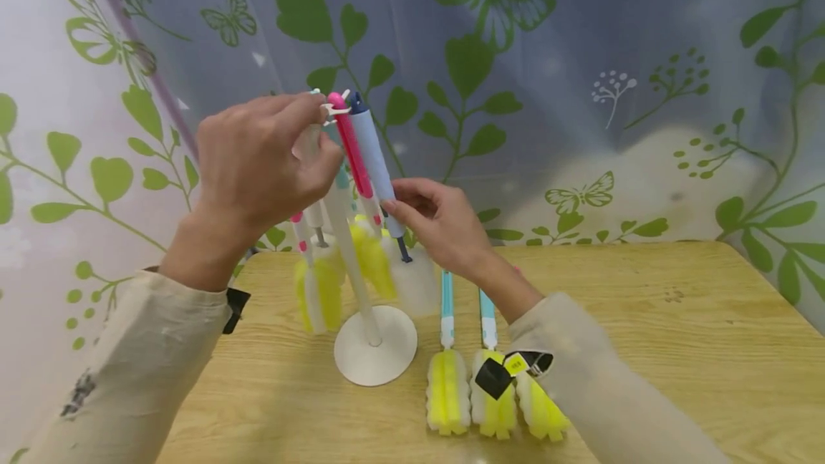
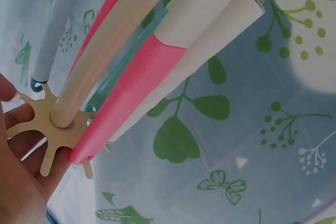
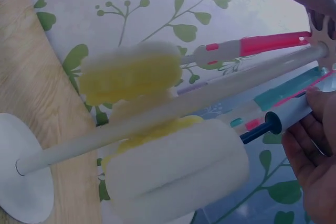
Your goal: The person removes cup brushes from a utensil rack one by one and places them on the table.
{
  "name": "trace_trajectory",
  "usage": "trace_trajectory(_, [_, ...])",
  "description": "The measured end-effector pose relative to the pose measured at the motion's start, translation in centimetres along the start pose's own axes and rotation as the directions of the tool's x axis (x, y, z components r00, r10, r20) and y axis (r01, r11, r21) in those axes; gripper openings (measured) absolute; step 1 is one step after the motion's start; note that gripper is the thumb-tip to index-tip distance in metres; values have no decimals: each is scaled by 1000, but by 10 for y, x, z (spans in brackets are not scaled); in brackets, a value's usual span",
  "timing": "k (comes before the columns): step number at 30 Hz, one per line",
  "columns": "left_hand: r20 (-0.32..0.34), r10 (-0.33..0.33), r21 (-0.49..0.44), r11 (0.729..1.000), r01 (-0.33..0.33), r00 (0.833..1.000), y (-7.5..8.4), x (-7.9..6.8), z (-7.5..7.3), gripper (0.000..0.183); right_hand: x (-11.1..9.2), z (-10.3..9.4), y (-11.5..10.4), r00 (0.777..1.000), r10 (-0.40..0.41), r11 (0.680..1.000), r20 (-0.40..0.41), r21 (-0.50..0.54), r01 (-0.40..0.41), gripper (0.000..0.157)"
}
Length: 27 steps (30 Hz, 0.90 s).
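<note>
A white stand with a round base (image 1: 376,367) and an upright pole (image 1: 351,263) has a star-shaped hook top (image 2: 44,116). My left hand (image 1: 254,152) grips that top, fingers behind its prongs. With thumb and fingers, my right hand (image 1: 447,224) pinches the light blue handle of a sponge brush (image 1: 374,156). This brush's dark hook (image 2: 37,84) is right at one prong, and its white sponge head (image 3: 178,171) hangs low beside the pole. Other sponge brushes hang around the pole, including a pink-handled one (image 2: 134,85) and a turquoise-handled one (image 3: 283,90).
Three yellow-and-white sponge brushes lie on the wooden table (image 1: 644,328) to the right of the base: a left one (image 1: 447,392), a middle one (image 1: 496,414) and a right one (image 1: 541,410) partly under my right sleeve. Behind hangs a leaf-patterned curtain (image 1: 548,113).
</note>
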State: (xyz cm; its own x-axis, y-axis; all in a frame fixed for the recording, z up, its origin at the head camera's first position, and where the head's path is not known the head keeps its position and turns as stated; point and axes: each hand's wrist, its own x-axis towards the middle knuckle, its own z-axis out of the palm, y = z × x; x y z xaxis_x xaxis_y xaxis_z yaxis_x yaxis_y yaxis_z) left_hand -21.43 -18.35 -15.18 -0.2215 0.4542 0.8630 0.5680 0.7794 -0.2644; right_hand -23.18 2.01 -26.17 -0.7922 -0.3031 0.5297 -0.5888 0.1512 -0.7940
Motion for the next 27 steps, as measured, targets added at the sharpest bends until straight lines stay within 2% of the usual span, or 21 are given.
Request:
trace_trajectory(4, [-26, -22, 10, 1000, 23, 999, 5, -1, 5, 31, -3, -18, -2, 998, -24, 999, -53, 46, 26, 28])
trace_trajectory(8, [-87, -76, 35, 996, 79, 993, 11, -3, 12, 34, -12, -46, 3, 992, -10, 997, -122, 80, 20, 27])
trace_trajectory(11, [-123, -123, 49, 990, 130, 985, 14, -3, 17, 31, -25, -73, 12, 986, 18, 997, -167, 71, -6, 27])
trace_trajectory(14, [-138, -150, 75, 984, 161, 979, 17, -3, 20, 27, -41, -102, 25, 974, 70, 997, -216, 32, -64, 29])
trace_trajectory(17, [-146, -168, 89, 979, 182, 975, 19, -4, 22, 25, -61, -130, 39, 952, 152, 986, -266, -22, -163, 34])
trace_trajectory(19, [-154, -179, 101, 975, 196, 972, 20, -4, 23, 25, -74, -146, 48, 931, 222, 967, -291, -53, -247, 39])
trace_trajectory(23, [-178, -192, 122, 969, 215, 965, 22, -2, 23, 27, -98, -170, 67, 886, 354, 906, -301, -123, -404, 50])
trace_trajectory(27, [-183, -191, 132, 967, 216, 965, 24, 2, 24, 28, -121, -185, 88, 833, 483, 844, -269, -112, -525, 55])
